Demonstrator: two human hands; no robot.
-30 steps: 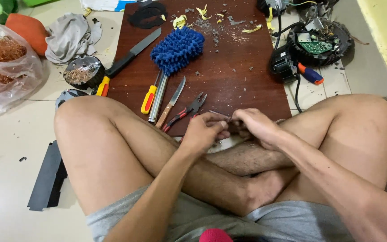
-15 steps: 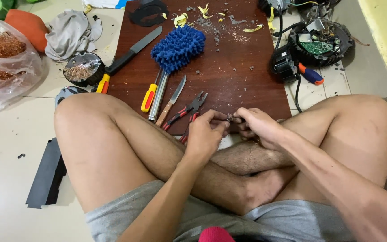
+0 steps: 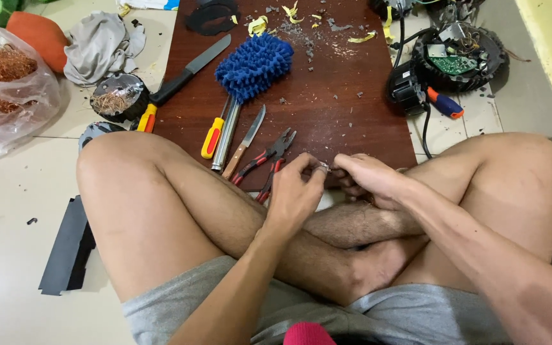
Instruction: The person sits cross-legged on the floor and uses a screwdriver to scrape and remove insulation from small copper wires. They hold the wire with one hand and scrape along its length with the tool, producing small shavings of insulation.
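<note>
Matt dark wooden board [image 3: 327,121], fluffy blue microfibre duster [image 3: 253,64].

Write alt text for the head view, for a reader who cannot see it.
A person sits cross-legged, left hand and right hand meeting on a small metal piece over a brown board. Red-handled pliers, knives, a screwdriver and a blue brush lie there.

Board centre [image 3: 327,121] bare; pliers [image 3: 266,160], perhaps knife [image 3: 245,142], crowd left.

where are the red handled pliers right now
In the head view, the red-handled pliers lie on the near edge of the brown board, just left of the left hand, beside the small knife.
</note>
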